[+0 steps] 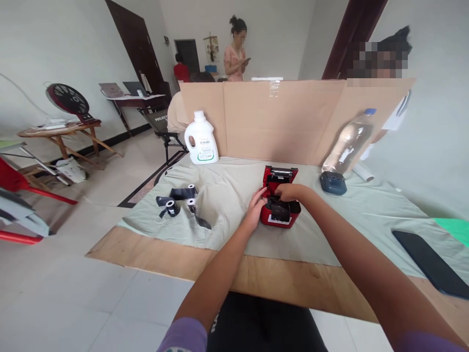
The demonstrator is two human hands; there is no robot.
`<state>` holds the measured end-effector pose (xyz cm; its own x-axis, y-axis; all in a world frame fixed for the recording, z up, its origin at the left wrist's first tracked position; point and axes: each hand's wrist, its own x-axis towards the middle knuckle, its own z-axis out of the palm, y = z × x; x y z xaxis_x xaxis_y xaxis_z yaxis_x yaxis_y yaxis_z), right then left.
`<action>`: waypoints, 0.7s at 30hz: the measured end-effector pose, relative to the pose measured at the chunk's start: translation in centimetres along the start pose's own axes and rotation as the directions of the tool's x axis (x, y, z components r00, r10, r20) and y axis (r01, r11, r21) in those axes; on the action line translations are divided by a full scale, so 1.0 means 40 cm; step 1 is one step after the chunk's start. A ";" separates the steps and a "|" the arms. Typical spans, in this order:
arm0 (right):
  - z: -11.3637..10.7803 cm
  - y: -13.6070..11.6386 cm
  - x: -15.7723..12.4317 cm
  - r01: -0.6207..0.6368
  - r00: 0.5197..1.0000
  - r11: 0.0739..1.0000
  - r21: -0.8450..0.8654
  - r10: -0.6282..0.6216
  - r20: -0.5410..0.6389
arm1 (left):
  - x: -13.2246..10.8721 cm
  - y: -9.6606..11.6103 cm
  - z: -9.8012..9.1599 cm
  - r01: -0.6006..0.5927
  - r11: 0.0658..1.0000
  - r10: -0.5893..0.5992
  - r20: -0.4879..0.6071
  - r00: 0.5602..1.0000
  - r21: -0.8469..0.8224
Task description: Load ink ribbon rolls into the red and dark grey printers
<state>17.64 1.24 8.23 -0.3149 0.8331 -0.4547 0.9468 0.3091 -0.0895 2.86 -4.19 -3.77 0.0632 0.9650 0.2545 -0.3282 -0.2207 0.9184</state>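
The red compact thermal printer sits lid-up near the front of the cloth-covered table, a dark strip draped over its front lip. Its shell looks stiff, smooth and fairly light, best steadied by the lower side walls; the hinged lid seems the fragile part, and the strip thin and easily creased. The left hand rests its fingers at the left rim, slightly spread; the right hand reaches inside, its fingertips hidden, so whether it pinches anything I cannot tell. Leftward lie three small rolls with dark tails; behind stands a cardboard screen.
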 end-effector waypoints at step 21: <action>-0.111 -0.125 -0.053 0.384 0.843 0.826 0.414 -0.130 -0.522 | 0.021 -0.011 0.010 -0.054 0.998 0.055 -0.042 0.998 0.023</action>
<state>13.29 -0.03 13.58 -0.4227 0.9016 0.0912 0.6883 0.3849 -0.6148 3.44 -3.33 -3.82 0.0051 0.9566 0.2912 -0.3092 -0.2755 0.9102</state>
